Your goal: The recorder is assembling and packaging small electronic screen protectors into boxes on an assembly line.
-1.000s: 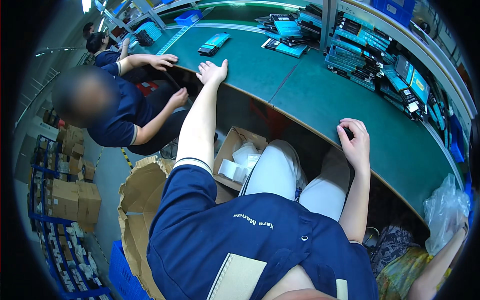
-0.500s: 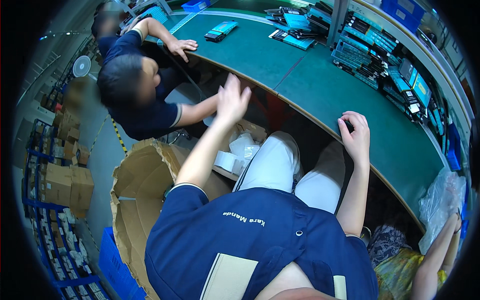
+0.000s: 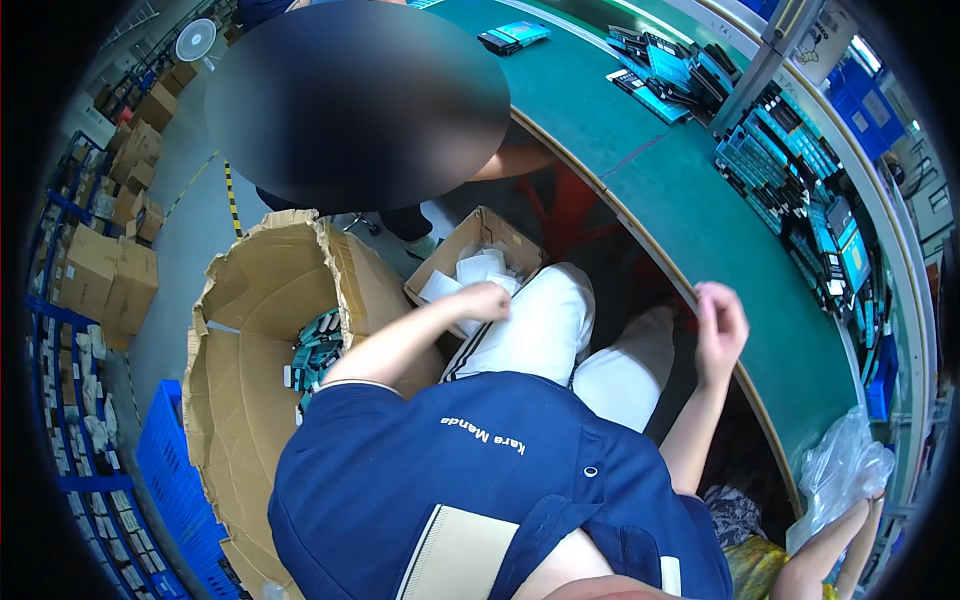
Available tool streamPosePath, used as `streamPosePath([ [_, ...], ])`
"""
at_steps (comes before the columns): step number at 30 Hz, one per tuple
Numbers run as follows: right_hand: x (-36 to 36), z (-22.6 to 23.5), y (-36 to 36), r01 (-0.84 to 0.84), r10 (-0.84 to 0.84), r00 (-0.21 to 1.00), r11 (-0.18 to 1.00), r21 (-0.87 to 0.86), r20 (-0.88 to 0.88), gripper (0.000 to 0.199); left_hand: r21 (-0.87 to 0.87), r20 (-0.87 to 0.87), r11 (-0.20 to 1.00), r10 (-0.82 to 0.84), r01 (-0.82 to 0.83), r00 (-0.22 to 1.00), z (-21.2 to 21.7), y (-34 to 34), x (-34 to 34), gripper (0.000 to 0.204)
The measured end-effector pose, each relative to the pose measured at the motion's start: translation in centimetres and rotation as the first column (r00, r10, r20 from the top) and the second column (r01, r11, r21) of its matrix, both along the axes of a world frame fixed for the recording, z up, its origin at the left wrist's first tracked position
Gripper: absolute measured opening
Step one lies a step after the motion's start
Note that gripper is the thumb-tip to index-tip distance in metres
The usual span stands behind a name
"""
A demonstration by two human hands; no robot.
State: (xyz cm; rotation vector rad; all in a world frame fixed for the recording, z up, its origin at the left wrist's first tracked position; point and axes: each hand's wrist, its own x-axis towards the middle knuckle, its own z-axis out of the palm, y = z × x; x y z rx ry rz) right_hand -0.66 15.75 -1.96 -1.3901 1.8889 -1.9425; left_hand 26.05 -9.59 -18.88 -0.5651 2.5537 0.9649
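Observation:
My left hand [image 3: 487, 300] rests at my left thigh, fingers curled into a fist with nothing showing in it. Just beyond it, a small cardboard box [image 3: 520, 240] holds white papers or wrappings [image 3: 482, 266]. My right hand [image 3: 720, 325] is raised at the near edge of the green table [image 3: 690, 200], thumb apart from loosely bent fingers, with nothing visible between them. Left of my body stands a large open carton [image 3: 265, 285] with many teal-and-black packages [image 3: 318, 350] inside.
Piles of flat teal-and-black packages [image 3: 780, 160] lie along the table's far side, and one package [image 3: 513, 38] lies farther left. A co-worker [image 3: 360, 110] leans in at upper left. Another person's arms [image 3: 830, 540] hold a clear plastic bag [image 3: 845, 470] at lower right. A blue crate [image 3: 175, 470] stands left.
My left hand has come down and back from the air to my thigh, its fingers closing. My right hand has lifted slightly off the table edge. The co-worker has leaned closer.

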Motion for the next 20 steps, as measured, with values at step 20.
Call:
streamPosePath([
  [20,-7.5,-13.0,-0.6,0.487,0.680,-0.020,0.647,-0.587,0.733,0.055,0.454,-0.498,-0.118,0.788,-0.883,-0.362,-19.9,0.5,39.9,0.039],
])
